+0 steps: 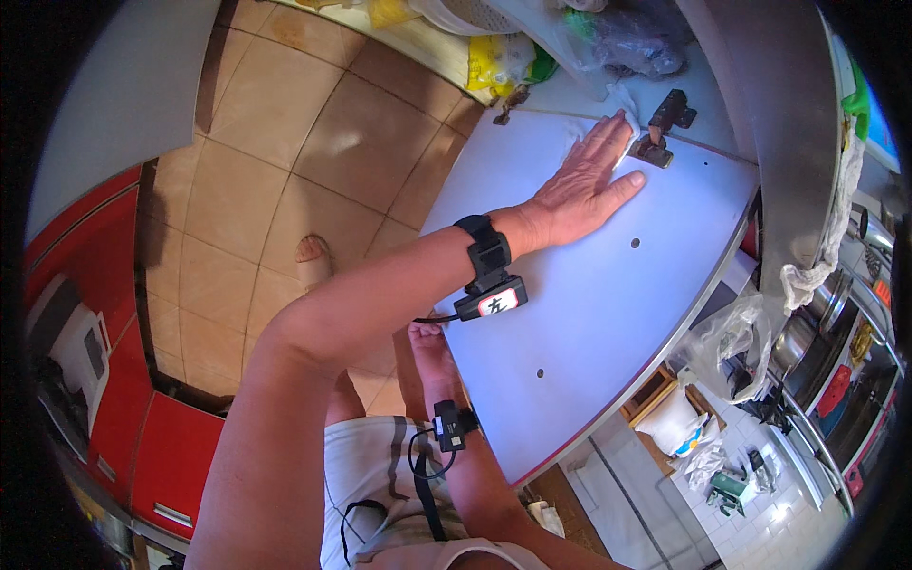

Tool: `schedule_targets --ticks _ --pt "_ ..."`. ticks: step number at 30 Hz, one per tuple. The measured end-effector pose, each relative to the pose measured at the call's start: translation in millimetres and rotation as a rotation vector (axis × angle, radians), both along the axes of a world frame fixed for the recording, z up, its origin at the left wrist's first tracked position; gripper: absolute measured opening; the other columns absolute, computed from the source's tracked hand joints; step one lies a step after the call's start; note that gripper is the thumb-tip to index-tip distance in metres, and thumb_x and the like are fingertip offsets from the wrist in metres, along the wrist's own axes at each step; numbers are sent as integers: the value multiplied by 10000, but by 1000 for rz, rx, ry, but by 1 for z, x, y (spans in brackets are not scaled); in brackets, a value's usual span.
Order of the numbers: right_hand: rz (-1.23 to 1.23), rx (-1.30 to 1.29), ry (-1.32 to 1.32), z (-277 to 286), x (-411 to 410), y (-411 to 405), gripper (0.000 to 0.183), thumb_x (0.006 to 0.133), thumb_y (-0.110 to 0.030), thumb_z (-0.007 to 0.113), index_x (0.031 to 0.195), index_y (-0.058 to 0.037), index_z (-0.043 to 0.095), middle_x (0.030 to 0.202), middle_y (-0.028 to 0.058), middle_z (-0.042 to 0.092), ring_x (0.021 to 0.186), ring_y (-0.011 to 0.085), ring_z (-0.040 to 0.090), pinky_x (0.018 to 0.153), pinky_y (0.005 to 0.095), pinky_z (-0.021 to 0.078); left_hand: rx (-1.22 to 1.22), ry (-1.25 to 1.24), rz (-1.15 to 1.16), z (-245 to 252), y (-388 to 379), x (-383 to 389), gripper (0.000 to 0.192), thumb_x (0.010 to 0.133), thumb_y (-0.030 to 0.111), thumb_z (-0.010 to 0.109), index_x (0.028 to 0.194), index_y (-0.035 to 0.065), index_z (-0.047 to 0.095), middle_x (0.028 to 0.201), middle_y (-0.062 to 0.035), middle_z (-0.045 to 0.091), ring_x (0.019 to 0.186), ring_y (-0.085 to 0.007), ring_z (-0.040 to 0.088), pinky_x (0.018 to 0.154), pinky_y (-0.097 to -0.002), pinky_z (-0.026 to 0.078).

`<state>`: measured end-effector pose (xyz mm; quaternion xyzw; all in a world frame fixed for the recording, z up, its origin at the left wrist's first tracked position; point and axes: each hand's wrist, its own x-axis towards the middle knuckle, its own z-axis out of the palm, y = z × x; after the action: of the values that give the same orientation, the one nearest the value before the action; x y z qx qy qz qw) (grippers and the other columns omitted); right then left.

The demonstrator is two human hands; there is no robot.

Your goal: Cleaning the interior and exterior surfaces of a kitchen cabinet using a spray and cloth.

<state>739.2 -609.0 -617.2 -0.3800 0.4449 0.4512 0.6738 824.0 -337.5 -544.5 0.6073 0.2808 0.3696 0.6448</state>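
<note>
My left hand (pixel 588 182) lies flat on the white inner face of an open cabinet door (pixel 570 306), fingers pointing to its hinged edge. Beneath the fingers is a white cloth or tissue (pixel 621 146), pressed against the panel close to a rusty metal hinge (pixel 659 139). A second hinge (pixel 510 107) sits farther left on that edge. By the door's left edge is my right hand (pixel 431 349), its fingers bent; the forearm above partly hides it, so its hold on the edge is unclear. Both wrists wear straps with small black devices.
Bags, including a yellow one (pixel 495 64), and a white basket (pixel 470 14) sit inside the cabinet. Tan floor tiles (pixel 263 128) stretch left towards red cabinets (pixel 174 456). At right, a plastic bag (pixel 734 342) hangs near a rack with pots (pixel 794 338).
</note>
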Motion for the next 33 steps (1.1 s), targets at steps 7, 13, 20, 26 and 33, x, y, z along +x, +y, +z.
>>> schedule_targets --ticks 7,13,20,26,33 --pt "-56 227 152 -15 9 -23 131 817 -140 552 774 -17 535 733 69 532 689 178 483 762 342 382 -60 -49 1 3 -12 -2 714 941 459 378 1435 7 130 1487 -200 128 1398 -312 71 1135 -386 116" --pt "-111 154 168 -12 3 -17 133 817 -124 537 760 -5 518 683 74 500 635 171 453 756 329 371 -85 11 37 -37 -5 2 722 941 487 337 1433 0 133 1488 -218 118 1395 -332 76 1133 -387 109" --pt "-114 208 153 -13 1 -22 152 822 -128 535 749 3 509 690 78 492 634 171 462 765 331 374 -342 200 33 -129 7 14 734 940 518 248 1427 -21 140 1496 -207 124 1393 -330 92 1130 -379 117" --pt "65 245 103 -15 -14 -18 163 827 -171 554 805 -9 538 744 105 540 666 178 488 774 338 380 -381 303 79 -174 -14 -21 702 952 475 250 1424 -30 126 1492 -214 116 1392 -322 79 1131 -379 101" --pt "175 118 -10 -15 23 -34 139 822 -152 551 813 -13 545 742 81 552 649 171 475 733 322 381 -164 49 -86 -28 -51 -20 663 968 415 231 1427 -41 87 1499 -227 47 1401 -324 21 1135 -394 63"
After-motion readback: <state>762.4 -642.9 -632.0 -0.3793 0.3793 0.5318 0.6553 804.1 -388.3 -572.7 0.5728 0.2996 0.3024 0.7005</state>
